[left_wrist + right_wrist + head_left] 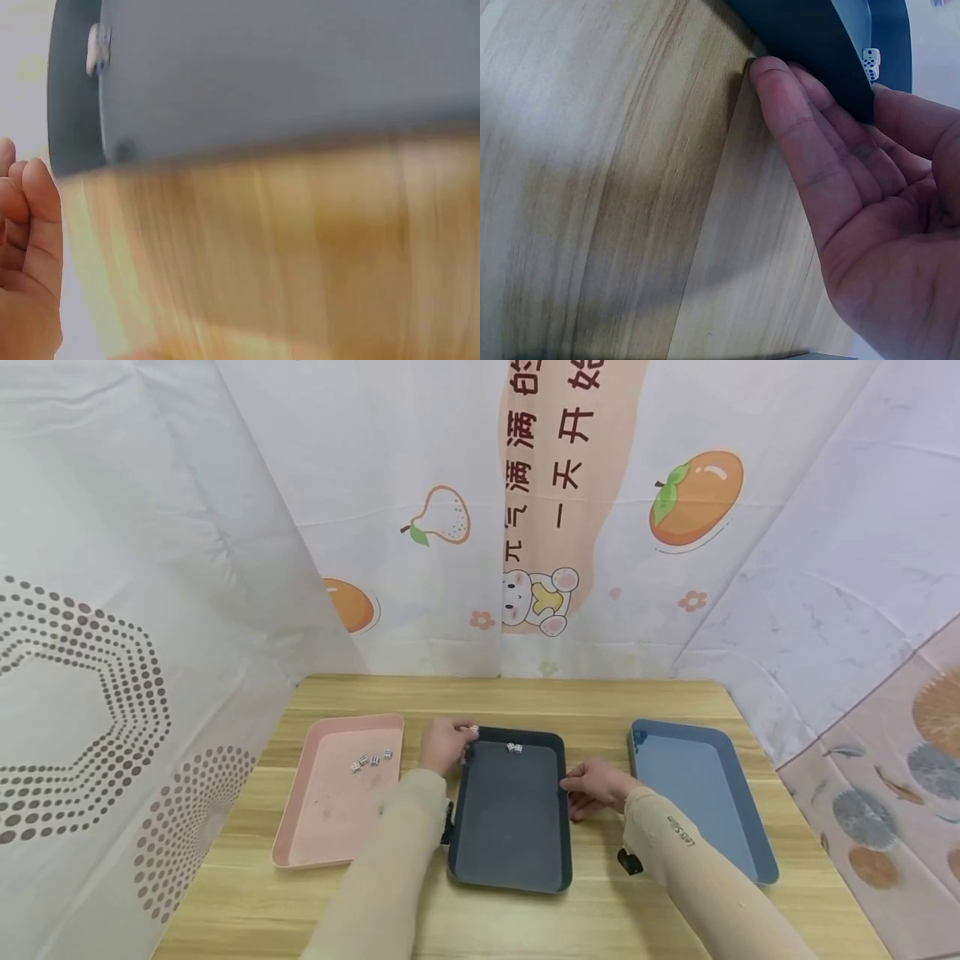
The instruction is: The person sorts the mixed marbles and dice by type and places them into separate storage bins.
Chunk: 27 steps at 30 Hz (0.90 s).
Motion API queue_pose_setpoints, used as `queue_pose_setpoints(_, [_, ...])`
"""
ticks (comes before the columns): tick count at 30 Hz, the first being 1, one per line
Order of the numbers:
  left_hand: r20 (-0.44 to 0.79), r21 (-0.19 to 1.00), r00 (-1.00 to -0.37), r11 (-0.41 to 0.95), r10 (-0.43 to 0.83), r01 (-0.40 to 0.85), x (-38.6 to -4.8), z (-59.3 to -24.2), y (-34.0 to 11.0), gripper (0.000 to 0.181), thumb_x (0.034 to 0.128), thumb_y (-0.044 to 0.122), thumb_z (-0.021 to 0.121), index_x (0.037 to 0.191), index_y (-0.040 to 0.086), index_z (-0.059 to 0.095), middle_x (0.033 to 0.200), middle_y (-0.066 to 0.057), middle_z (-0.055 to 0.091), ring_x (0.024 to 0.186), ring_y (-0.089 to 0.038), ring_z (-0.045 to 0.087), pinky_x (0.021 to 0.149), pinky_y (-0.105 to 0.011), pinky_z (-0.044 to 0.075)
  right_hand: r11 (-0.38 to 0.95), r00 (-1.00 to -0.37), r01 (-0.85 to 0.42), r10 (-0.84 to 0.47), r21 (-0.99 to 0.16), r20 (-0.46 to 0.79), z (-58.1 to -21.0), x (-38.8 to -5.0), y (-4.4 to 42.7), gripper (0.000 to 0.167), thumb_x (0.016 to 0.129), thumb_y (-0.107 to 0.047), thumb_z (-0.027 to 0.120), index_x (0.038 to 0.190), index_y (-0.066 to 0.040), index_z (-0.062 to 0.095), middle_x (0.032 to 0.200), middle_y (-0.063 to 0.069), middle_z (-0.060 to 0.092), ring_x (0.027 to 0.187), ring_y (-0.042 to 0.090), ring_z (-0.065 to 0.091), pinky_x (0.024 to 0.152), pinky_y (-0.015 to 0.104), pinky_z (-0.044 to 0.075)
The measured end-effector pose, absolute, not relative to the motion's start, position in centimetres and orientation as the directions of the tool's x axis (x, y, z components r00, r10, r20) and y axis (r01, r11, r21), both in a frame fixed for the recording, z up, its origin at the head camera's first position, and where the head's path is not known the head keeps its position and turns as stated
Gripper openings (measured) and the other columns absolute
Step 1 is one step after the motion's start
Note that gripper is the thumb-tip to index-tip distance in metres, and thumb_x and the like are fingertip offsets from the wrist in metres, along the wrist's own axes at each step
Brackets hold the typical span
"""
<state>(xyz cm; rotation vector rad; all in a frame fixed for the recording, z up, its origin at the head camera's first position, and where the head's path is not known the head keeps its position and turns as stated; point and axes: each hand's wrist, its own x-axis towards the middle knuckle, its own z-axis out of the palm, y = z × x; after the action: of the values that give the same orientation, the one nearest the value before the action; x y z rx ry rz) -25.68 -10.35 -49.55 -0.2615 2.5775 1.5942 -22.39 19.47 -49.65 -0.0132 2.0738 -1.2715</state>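
A dark grey tray (510, 827) lies mid-table between my hands. Two white dice (514, 748) sit side by side near its far wall; the right wrist view shows white dice (871, 64) there with dark pips. My left hand (444, 747) is at the tray's far left corner, pinching a small white die (472, 729) at its fingertips. In the blurred left wrist view only part of the left hand (31, 240) shows, and the die is hidden. My right hand (862, 180) grips the tray's right wall, thumb at the rim and fingers against the outside.
To the left stands a pink tray (291, 814) holding several white dice (374, 761). On the right is a blue tray (697, 785) with small dark blue pieces (640, 739) in its far left corner. Printed curtains (442, 652) hang behind the wooden table (600, 910).
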Motion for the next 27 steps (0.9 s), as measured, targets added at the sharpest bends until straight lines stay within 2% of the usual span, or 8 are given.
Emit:
queue_pose_setpoints(4, [-0.212, 0.868, -0.971, 0.435, -0.111, -0.239, -25.4, -49.2, -14.0, 0.030, 0.0977, 0.015, 0.070, 0.126, 0.006, 0.073, 0.093, -0.019, 0.074, 0.057, -0.021, 0.060, 0.046, -0.025, 0.042, 0.520, -0.760, 0.332, -0.346, -0.787, -0.549, -49.5, -22.5, 19.5, 0.024, 0.105, -0.010, 0.057, 0.112, 0.007, 0.071, 0.084, 0.017, 0.074, 0.072, 0.025, 0.073, 0.071, 0.041, 0.064])
queue_pose_setpoints(6, [-0.209, 0.862, -0.969, 0.443, -0.132, -0.247, -25.2, -49.3, -15.8, 0.031, 0.0974, 0.016, 0.070, 0.127, 0.007, 0.072, 0.094, -0.019, 0.074, 0.061, -0.025, 0.064, 0.048, -0.027, 0.046, 0.520, -0.761, 0.331, -0.346, -0.787, -0.549, -49.5, -22.4, 19.4, 0.024, 0.105, -0.011, 0.057, 0.112, 0.008, 0.071, 0.085, 0.018, 0.073, 0.072, 0.025, 0.073, 0.072, 0.040, 0.064])
queue_pose_setpoints(11, [-0.137, 0.851, -0.973, 0.480, -0.187, -0.212, -24.1, -49.6, -19.4, 0.023, 0.0947, 0.012, 0.073, 0.116, 0.003, 0.076, 0.091, -0.015, 0.071, 0.060, -0.018, 0.061, 0.052, -0.029, 0.053, 0.521, -0.763, 0.326, -0.347, -0.789, -0.545, -49.4, -22.3, 19.4, 0.024, 0.105, -0.010, 0.057, 0.112, 0.008, 0.071, 0.085, 0.018, 0.073, 0.073, 0.027, 0.073, 0.072, 0.041, 0.064])
queue_pose_setpoints(15, [-0.152, 0.848, -0.968, 0.476, -0.200, -0.231, -23.2, -49.4, -21.5, 0.016, 0.0949, 0.011, 0.073, 0.106, 0.002, 0.076, 0.085, -0.015, 0.072, 0.058, -0.014, 0.057, 0.052, -0.027, 0.048, 0.518, -0.765, 0.329, -0.344, -0.789, -0.545, -49.6, -22.3, 19.5, 0.024, 0.105, -0.010, 0.057, 0.112, 0.008, 0.071, 0.084, 0.018, 0.073, 0.072, 0.026, 0.073, 0.072, 0.041, 0.064])
queue_pose_setpoints(20, [-0.168, 0.837, -0.965, 0.487, -0.203, -0.249, -22.4, -48.9, -23.6, 0.017, 0.0960, 0.013, 0.071, 0.106, 0.001, 0.075, 0.083, -0.018, 0.073, 0.062, -0.017, 0.062, 0.055, -0.027, 0.049, 0.511, -0.763, 0.334, -0.347, -0.793, -0.545, -49.7, -22.4, 19.5, 0.025, 0.104, -0.010, 0.057, 0.114, 0.008, 0.071, 0.084, 0.018, 0.073, 0.072, 0.026, 0.073, 0.072, 0.041, 0.064])
queue_pose_setpoints(27, [-0.167, 0.841, -0.966, 0.483, -0.197, -0.244, -21.8, -48.7, -25.4, 0.019, 0.0963, 0.009, 0.069, 0.111, -0.002, 0.075, 0.092, -0.022, 0.075, 0.070, -0.021, 0.068, 0.056, -0.025, 0.053, 0.508, -0.756, 0.333, -0.360, -0.794, -0.547, -49.7, -22.5, 19.5, 0.024, 0.105, -0.010, 0.057, 0.110, 0.009, 0.071, 0.083, 0.017, 0.072, 0.071, 0.023, 0.072, 0.071, 0.040, 0.064])
